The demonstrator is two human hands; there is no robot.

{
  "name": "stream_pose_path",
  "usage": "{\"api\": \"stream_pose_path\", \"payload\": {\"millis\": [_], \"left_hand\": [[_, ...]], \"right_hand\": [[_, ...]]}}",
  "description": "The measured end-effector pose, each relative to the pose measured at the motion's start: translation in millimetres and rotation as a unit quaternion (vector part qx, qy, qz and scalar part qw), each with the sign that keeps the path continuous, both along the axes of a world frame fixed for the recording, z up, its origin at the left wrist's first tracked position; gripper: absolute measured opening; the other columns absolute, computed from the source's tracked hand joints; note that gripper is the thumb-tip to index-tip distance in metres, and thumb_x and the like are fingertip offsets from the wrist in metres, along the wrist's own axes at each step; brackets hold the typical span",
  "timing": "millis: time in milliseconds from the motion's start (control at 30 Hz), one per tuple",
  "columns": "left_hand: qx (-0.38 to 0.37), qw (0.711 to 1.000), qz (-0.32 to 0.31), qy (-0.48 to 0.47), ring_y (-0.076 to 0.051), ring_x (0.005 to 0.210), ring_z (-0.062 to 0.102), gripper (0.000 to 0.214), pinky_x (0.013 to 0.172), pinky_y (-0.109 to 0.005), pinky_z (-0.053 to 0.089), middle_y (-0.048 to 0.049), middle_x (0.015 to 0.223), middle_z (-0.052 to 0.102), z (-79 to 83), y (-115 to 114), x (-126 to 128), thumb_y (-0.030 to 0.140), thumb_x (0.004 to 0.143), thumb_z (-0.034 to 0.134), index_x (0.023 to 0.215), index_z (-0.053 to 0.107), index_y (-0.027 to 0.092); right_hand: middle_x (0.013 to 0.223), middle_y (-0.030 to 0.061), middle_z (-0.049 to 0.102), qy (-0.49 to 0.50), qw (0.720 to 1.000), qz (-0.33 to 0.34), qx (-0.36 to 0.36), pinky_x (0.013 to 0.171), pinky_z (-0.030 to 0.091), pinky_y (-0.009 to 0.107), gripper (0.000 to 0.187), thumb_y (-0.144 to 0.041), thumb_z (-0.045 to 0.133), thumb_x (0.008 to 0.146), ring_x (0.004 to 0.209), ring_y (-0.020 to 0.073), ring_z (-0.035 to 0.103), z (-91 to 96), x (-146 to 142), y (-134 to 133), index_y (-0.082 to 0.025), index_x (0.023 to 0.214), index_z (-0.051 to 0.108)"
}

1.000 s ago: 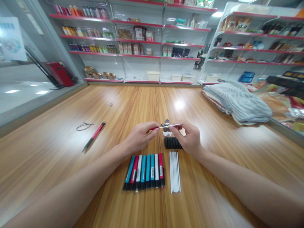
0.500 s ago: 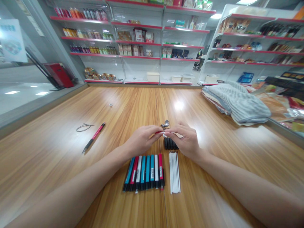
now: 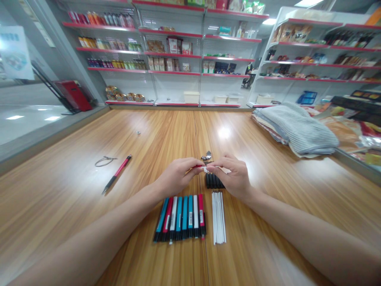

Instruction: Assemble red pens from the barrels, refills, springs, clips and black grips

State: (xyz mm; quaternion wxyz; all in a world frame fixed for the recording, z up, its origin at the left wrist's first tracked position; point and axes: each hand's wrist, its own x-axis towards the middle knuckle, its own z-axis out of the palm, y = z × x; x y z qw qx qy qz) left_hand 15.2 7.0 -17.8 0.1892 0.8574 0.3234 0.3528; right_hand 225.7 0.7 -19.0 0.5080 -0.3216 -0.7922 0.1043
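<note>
Above the middle of the table, my left hand (image 3: 180,174) is closed in a pinch on a red pen barrel (image 3: 199,166), mostly hidden by the fingers. My right hand (image 3: 233,174) pinches a thin white pen refill (image 3: 204,169) that meets the barrel's end. Below the left hand lies a row of blue, red and white pen barrels (image 3: 185,214) with black grips. White refills (image 3: 218,218) lie side by side to their right. Black grip pieces (image 3: 212,181) sit partly under my right hand, and small silver pen tips (image 3: 207,155) are just beyond the fingertips.
On the left lie a whole red and black pen (image 3: 117,173) and a thin grey cord loop (image 3: 104,161). A tiny silver piece (image 3: 138,132) is farther back. Folded striped cloth (image 3: 300,129) lies at the right edge beside packaged goods. Stocked shelves (image 3: 172,71) stand behind the table.
Both hands keep their pinch in almost the same place. The view shifts very slightly; nothing on the table has visibly moved.
</note>
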Motion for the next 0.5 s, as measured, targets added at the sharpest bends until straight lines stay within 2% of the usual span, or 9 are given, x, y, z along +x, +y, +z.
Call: {"api": "stream_pose_path", "payload": {"millis": [267,500], "left_hand": [[-0.003,1.000,-0.005,-0.015,-0.013,0.087,0.064,0.023,0.079,-0.024,0.047,-0.0046,0.099,0.070,-0.4,-1.6,2.4,0.029,0.096,0.050,0.108,0.065,0.018],[0.025,0.999,0.034,-0.015,-0.012,0.084,0.062,0.022,0.079,-0.024,0.046,-0.0039,0.098,0.070,-0.8,-0.4,2.5,0.030,0.095,0.050,0.104,0.066,0.018]], "right_hand": [[0.079,0.0009,0.073,-0.004,1.000,-0.008,0.016,0.066,0.048,0.032,0.004,-0.024,0.070,0.082,0.070,0.0147,0.058,-1.8,-0.8,1.2,-0.022,0.086,0.073],[0.083,0.0024,0.072,-0.011,1.000,-0.008,0.027,0.071,0.048,0.033,0.009,-0.021,0.071,0.081,0.075,0.0155,0.060,2.3,2.8,3.0,-0.020,0.090,0.071]]}}
